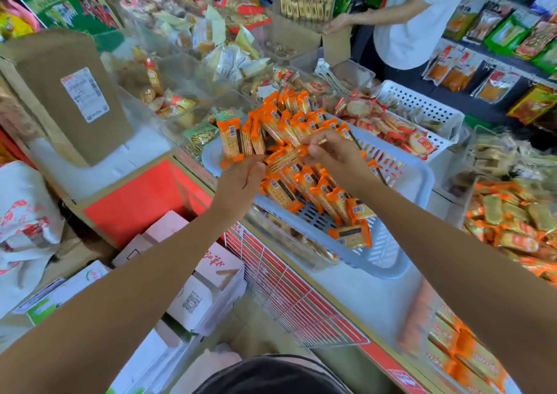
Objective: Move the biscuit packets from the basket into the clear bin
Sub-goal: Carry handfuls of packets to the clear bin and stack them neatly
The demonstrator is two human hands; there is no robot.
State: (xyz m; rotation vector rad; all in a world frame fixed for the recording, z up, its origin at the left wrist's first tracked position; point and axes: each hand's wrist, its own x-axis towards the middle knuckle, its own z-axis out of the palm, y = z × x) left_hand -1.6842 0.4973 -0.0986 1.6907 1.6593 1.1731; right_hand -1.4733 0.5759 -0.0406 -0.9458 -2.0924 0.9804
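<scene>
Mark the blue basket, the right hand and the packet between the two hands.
blue basket (pixel 422 176): head view, on its far right rim.
right hand (pixel 334 155): head view, on the back of the hand.
packet (pixel 286 157): head view, on its orange wrapper.

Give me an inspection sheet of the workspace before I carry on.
Surface: white counter, crowded with snack bins.
Job's things: biscuit packets heaped in the blue basket; clear bin to its right holds orange packs.
Clutter: white perforated basket, wire rack, cartons.
Grippers: left hand and right hand pinch a packet over the basket.
Cables: nothing seen.
Surroundings: another person at a box; stocked shelves.
</scene>
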